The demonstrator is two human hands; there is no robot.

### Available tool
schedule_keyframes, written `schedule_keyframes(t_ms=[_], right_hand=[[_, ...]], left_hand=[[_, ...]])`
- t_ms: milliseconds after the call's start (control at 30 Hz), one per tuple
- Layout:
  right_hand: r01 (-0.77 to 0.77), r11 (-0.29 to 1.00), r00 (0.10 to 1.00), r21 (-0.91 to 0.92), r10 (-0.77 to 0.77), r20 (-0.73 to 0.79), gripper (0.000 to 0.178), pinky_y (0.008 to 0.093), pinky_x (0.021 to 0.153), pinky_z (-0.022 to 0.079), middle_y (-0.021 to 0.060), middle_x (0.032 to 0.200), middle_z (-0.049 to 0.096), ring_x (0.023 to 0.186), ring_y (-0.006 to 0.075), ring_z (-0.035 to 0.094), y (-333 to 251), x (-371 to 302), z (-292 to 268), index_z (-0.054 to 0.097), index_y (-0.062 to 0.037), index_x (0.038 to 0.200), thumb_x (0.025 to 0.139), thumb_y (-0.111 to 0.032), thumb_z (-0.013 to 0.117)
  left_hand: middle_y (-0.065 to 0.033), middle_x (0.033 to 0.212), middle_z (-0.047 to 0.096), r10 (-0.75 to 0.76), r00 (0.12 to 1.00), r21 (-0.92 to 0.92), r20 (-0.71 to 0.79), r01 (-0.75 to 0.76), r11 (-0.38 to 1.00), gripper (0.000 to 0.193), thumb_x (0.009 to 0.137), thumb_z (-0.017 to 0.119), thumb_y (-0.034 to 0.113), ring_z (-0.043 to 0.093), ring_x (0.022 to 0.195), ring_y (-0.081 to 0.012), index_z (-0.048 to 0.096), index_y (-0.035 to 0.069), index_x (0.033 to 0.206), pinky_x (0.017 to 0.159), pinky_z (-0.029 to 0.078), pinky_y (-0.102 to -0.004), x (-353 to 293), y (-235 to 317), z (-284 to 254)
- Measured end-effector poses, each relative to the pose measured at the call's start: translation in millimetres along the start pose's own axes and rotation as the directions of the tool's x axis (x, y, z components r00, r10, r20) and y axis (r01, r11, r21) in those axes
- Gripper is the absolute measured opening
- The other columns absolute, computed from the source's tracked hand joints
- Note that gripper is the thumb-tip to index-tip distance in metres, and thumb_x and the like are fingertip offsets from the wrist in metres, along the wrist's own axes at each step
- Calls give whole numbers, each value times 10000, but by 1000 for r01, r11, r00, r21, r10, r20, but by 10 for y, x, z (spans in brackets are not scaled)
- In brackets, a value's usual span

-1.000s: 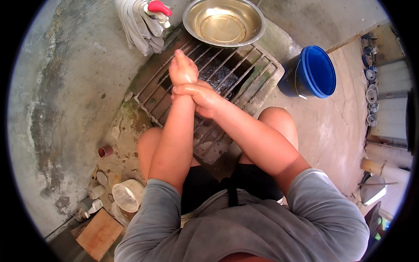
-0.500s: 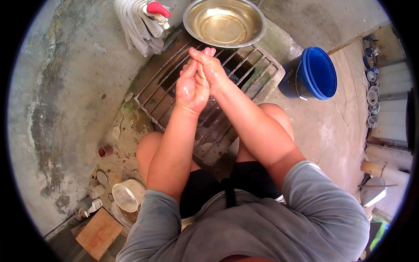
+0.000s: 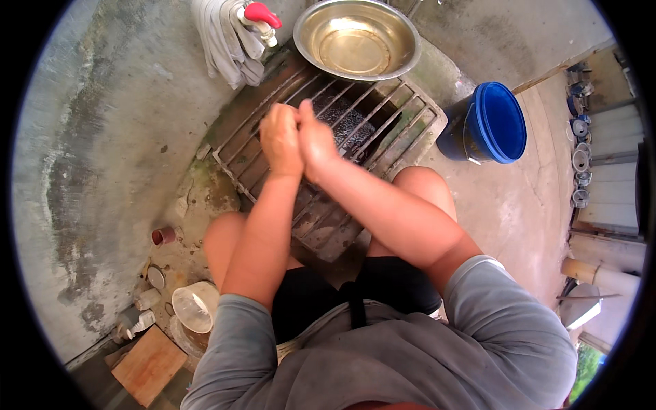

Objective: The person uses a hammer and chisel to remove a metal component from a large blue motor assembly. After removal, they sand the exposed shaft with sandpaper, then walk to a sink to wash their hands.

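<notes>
Over a rusty metal grate [image 3: 232, 176], my left hand [image 3: 281, 140] and my right hand [image 3: 318, 145] are pressed together in front of my knees. The left hand shows its back, with the fingers bent inward. My right hand lies against it, thumb up, its fingers mostly hidden between the two. Both are slightly smeared by motion. Whether anything small lies between the palms is hidden. Dark, wet, foamy-looking water [image 3: 348, 124] shows through the bars just beyond them. A shiny metal basin [image 3: 352, 51] rests past the far end of the grate.
At the far left, a tap with a red handle [image 3: 262, 14] stands beside a hanging grey cloth [image 3: 229, 44]. A blue bucket [image 3: 454, 137] is to the right. Near my left knee are a white plastic tub [image 3: 195, 307], a small reddish cup [image 3: 162, 236] and a wooden board [image 3: 150, 365].
Both hands have drawn nearer and turned over together, so the left hand's back now shows instead of its wet inner side. The view has shifted slightly.
</notes>
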State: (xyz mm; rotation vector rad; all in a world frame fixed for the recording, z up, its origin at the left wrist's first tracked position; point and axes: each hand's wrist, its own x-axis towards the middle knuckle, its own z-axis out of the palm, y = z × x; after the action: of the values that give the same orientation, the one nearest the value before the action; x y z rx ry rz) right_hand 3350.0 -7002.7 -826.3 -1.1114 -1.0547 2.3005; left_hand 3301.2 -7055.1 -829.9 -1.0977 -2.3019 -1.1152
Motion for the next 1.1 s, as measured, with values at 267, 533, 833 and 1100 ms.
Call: schedule_keyframes(t_ms=[267, 533, 833, 1100], right_hand=[[-159, 935, 987, 318, 143, 72, 456, 363, 689, 502, 41, 752, 576, 666, 168, 556, -330, 35, 127, 556, -90, 791, 1103, -410, 469], [-442, 716, 817, 540, 73, 572, 514, 315, 479, 332, -43, 531, 302, 414, 124, 272, -539, 114, -91, 352, -189, 653, 1101, -435, 405], [-421, 569, 833, 707, -66, 549, 184, 258, 479, 328, -28, 643, 373, 503, 100, 333, -922, 393, -352, 508, -93, 1033, 1117, -206, 391], [-71, 942, 902, 327, -80, 424, 218, 191, 409, 315, -9, 713, 533, 462, 35, 403, -1012, 114, -254, 568, -52, 1103, 1066, -265, 600]], left_hand=[[-18, 935, 581, -354, 935, -468, -22, 303, 830, 256, 806, 794, 0, 555, 799, -92, 614, 27, 986, 698, 497, -249, 3, -41, 264], [-65, 998, 645, -546, 792, -866, 274, 450, 218, 310, 881, 746, 24, 625, 810, -101, 552, -31, 1117, 793, 543, -235, -79, 267, 222], [-95, 1077, 697, -489, 711, -794, 506, 605, 58, 212, 1024, 588, -3, 656, 889, -130, 652, -41, 1222, 825, 585, -292, 94, 334, -162], [-13, 900, 640, -311, 625, -692, 716, 572, -441, 137, 1049, 614, 139, 567, 731, -64, 636, 40, 1142, 642, 496, -209, 156, 63, -667]])
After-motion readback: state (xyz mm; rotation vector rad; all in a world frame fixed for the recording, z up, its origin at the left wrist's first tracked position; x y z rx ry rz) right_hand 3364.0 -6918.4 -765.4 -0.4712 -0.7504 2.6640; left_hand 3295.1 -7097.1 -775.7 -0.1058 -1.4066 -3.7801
